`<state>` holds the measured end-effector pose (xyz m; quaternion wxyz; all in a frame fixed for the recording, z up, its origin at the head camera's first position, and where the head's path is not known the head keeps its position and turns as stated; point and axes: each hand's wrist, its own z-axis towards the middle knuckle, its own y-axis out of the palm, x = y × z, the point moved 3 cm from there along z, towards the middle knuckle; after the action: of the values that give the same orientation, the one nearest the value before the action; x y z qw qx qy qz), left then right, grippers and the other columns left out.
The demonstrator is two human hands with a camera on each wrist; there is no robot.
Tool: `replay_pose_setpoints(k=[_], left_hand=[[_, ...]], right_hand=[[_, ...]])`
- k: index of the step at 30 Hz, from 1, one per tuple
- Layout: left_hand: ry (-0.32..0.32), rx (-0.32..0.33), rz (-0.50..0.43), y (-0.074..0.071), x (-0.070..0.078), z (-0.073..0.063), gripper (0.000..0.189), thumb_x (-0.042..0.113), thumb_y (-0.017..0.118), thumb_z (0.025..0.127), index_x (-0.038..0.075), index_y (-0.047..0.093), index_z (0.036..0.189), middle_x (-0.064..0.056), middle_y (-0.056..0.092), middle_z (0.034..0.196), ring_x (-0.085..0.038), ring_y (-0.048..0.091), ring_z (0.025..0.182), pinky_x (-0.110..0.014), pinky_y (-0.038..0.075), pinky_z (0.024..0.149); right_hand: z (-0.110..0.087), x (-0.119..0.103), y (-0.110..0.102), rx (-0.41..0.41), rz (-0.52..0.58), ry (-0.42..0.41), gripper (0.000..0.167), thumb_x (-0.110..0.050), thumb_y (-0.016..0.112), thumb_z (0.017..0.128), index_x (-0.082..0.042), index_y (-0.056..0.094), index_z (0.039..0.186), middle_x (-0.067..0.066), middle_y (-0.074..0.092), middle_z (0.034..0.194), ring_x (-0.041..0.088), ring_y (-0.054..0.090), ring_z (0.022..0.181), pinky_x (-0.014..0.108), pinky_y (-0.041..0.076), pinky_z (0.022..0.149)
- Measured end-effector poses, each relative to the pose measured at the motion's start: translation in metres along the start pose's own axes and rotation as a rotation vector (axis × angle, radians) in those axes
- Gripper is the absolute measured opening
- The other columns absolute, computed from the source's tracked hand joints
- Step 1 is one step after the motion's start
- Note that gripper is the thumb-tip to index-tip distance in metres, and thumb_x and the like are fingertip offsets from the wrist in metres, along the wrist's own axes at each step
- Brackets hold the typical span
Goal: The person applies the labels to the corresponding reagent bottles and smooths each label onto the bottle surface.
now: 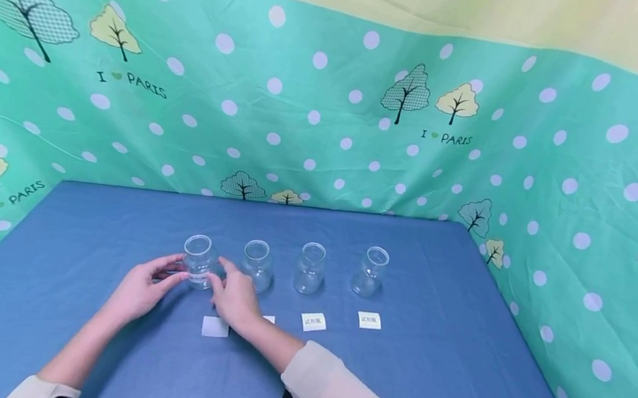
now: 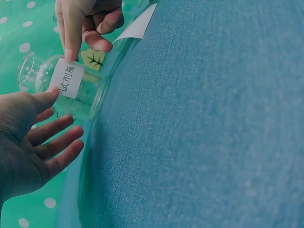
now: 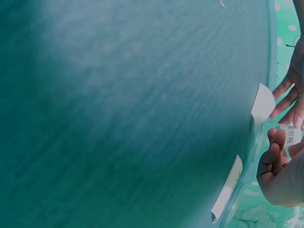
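The leftmost clear glass jar (image 1: 197, 255) stands upright on the blue cloth between both hands. A white label (image 2: 71, 71) with handwritten characters lies on its front. My left hand (image 1: 139, 290) holds the jar's left side, its thumb at the label's edge and its lower fingers spread apart in the left wrist view. From the other side my right hand (image 1: 237, 298) grips the jar, the thumb pressing the label's other end and a finger reaching round the glass. In the right wrist view the jar is partly hidden behind the right hand (image 3: 280, 175).
Three more glass jars (image 1: 309, 272) stand in a row to the right, the nearest one partly behind the right hand. White paper slips lie in front of the row, two with writing (image 1: 313, 322) and a blank-looking one (image 1: 215, 327). A patterned green curtain (image 1: 322, 96) encloses the table.
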<state>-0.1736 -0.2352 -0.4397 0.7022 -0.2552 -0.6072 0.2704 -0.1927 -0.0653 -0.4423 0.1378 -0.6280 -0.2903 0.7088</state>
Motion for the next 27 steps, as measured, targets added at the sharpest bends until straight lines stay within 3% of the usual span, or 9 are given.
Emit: replay_pose_setpoints(k=[7,11,15,22,27], left_hand=[[-0.012,-0.029,-0.005,0.0022,-0.0034,0.001,0.049,0.026,0.061,0.091,-0.004,0.051,0.129,-0.021,0.065,0.114,-0.034,0.064,0.099,-0.023,0.05,0.072],[-0.048,-0.064,-0.011,0.0052,-0.0064,0.0018,0.052,0.031,0.063,0.09,-0.003,0.052,0.128,-0.023,0.063,0.117,-0.035,0.063,0.101,-0.022,0.05,0.067],[-0.061,-0.05,-0.008,0.0054,-0.0066,0.0026,0.05,0.029,0.063,0.09,-0.003,0.054,0.126,-0.022,0.064,0.115,-0.035,0.064,0.101,-0.022,0.05,0.068],[-0.039,-0.066,0.01,0.0023,-0.0064,0.0029,0.048,0.032,0.061,0.091,-0.002,0.056,0.125,-0.021,0.063,0.117,-0.033,0.064,0.098,-0.022,0.049,0.067],[-0.016,-0.111,0.033,-0.0005,-0.006,0.0027,0.05,0.035,0.056,0.093,-0.001,0.054,0.128,-0.019,0.064,0.116,-0.022,0.063,0.091,-0.023,0.047,0.066]], right_hand=[[-0.0007,0.0007,0.0006,0.008,-0.031,0.014,0.046,-0.027,0.063,0.089,-0.011,0.052,0.131,-0.005,0.06,0.056,-0.002,0.05,0.044,0.015,0.04,0.049],[0.0002,-0.0005,0.0015,0.023,-0.073,0.016,0.044,-0.029,0.064,0.088,-0.011,0.055,0.127,-0.007,0.057,0.056,-0.001,0.049,0.047,0.016,0.04,0.051],[0.0023,0.0,0.0007,0.048,-0.086,0.008,0.038,-0.03,0.064,0.088,-0.012,0.059,0.122,-0.006,0.057,0.061,0.0,0.048,0.052,0.016,0.04,0.052],[0.0014,0.0014,-0.0015,0.048,-0.056,-0.004,0.038,-0.032,0.063,0.089,-0.011,0.06,0.12,-0.007,0.053,0.058,-0.001,0.045,0.051,0.016,0.039,0.051],[0.0014,0.0003,-0.0042,0.047,-0.078,-0.03,0.042,-0.037,0.062,0.089,-0.009,0.062,0.12,-0.006,0.058,0.06,-0.001,0.048,0.053,0.016,0.042,0.056]])
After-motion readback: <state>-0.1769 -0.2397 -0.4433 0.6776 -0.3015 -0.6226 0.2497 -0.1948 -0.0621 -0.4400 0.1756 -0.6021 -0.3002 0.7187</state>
